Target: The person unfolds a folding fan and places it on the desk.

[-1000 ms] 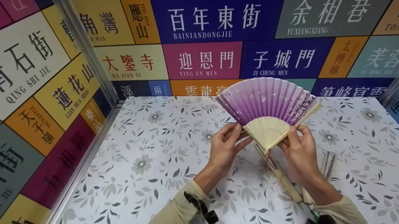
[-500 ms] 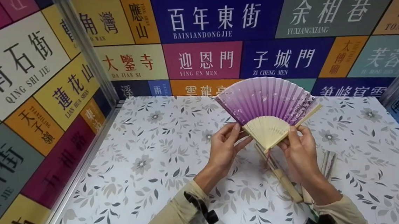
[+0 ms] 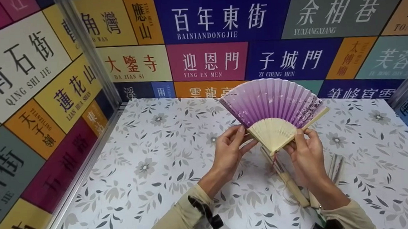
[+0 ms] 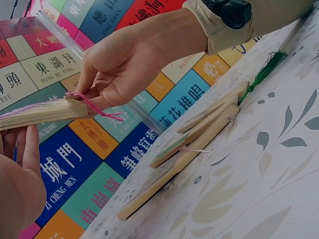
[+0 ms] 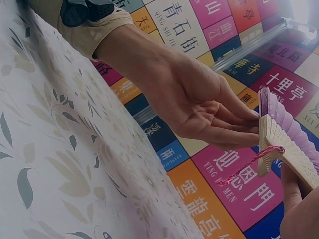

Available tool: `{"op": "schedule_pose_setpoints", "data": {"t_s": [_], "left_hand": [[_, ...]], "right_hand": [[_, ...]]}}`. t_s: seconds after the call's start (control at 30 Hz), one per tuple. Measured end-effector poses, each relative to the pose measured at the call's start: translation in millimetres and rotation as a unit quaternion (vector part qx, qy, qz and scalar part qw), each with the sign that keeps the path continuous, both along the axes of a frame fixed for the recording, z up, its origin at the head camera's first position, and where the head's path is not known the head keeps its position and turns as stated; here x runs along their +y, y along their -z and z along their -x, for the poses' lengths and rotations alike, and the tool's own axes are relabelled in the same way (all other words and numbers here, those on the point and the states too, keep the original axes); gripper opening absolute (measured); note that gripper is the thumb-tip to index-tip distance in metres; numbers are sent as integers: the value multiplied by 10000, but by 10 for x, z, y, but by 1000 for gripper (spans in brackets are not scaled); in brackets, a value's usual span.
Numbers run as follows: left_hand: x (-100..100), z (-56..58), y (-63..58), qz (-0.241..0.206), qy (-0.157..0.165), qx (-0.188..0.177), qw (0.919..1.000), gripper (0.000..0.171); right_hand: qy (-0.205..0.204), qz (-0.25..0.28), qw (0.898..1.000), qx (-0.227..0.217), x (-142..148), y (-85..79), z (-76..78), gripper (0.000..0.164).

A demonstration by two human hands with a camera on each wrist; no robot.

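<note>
A purple folding fan (image 3: 273,104) with pale blossom print and cream ribs is spread above the table. My left hand (image 3: 227,151) pinches its left edge rib between thumb and fingers. At the opposite edge, my right hand (image 3: 306,152) grips the other outer rib, thumb in front and fingers behind. From the fan's pivot hangs a red tassel cord (image 5: 249,164), plain in both wrist views. Below the fan, several closed folding fans (image 4: 177,181) lie on the table. The head view shows them partly hidden by my right hand and forearm; one bears a green tassel (image 4: 269,69).
The table (image 3: 152,190) wears a white cover with grey leaves and flowers. Behind it and at the left stand panels (image 3: 224,16) of coloured street-name signs. A clear strip (image 3: 88,47) runs up the left corner.
</note>
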State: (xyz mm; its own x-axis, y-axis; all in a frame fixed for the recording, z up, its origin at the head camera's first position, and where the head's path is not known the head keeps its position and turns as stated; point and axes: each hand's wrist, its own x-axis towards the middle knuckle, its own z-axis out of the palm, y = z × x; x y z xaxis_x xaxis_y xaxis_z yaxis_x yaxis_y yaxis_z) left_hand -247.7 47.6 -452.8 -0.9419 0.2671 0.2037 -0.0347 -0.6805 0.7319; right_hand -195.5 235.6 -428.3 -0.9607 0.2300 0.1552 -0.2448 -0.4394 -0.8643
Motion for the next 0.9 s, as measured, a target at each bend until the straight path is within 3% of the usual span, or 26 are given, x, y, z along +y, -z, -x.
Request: {"op": "schedule_pose_setpoints", "data": {"t_s": [0.9], "left_hand": [[1,17,-9,-43,-150,-69,9999,30]], "right_hand": [[204,45,9993,-315,14,-3,2,26]]}}
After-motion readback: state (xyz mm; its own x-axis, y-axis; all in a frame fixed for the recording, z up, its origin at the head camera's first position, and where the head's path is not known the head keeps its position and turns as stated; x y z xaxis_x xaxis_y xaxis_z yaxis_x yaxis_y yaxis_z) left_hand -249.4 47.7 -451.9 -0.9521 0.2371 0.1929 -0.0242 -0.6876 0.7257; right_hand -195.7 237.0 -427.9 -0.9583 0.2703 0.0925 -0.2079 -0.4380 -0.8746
